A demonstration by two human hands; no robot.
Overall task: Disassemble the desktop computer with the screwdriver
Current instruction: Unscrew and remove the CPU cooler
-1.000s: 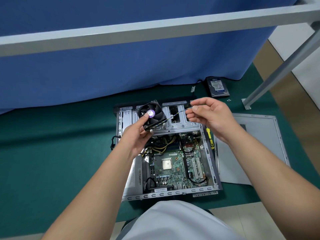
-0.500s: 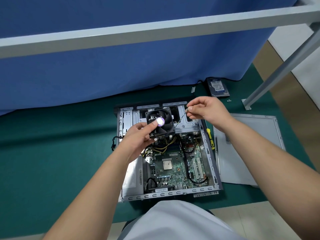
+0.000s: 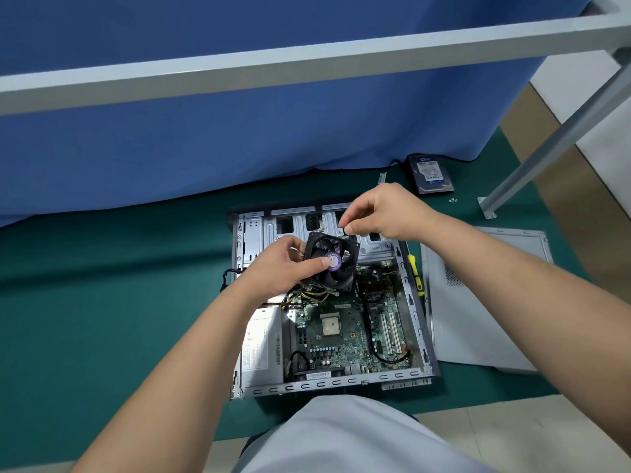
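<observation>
The open desktop case (image 3: 415, 322) lies flat on the green mat, its motherboard (image 3: 345, 332) and bare CPU exposed. My left hand (image 3: 283, 264) grips a black cooler fan (image 3: 333, 262) with a purple hub label, holding it above the case's upper half. My right hand (image 3: 386, 211) is just above and right of the fan and pinches the fan's thin cable with its small plug at the fingertips. A yellow-handled screwdriver (image 3: 416, 273) lies along the case's right wall, in neither hand.
The removed side panel (image 3: 485, 302) lies right of the case. A hard drive (image 3: 431, 174) and small screws (image 3: 453, 200) sit at the back right by a metal frame leg (image 3: 532, 165). A blue curtain hangs behind. The silver power supply (image 3: 261, 349) fills the case's lower left.
My left hand has carried the fan rightward and lower over the case. My right hand has drawn in toward the fan, still pinching the cable.
</observation>
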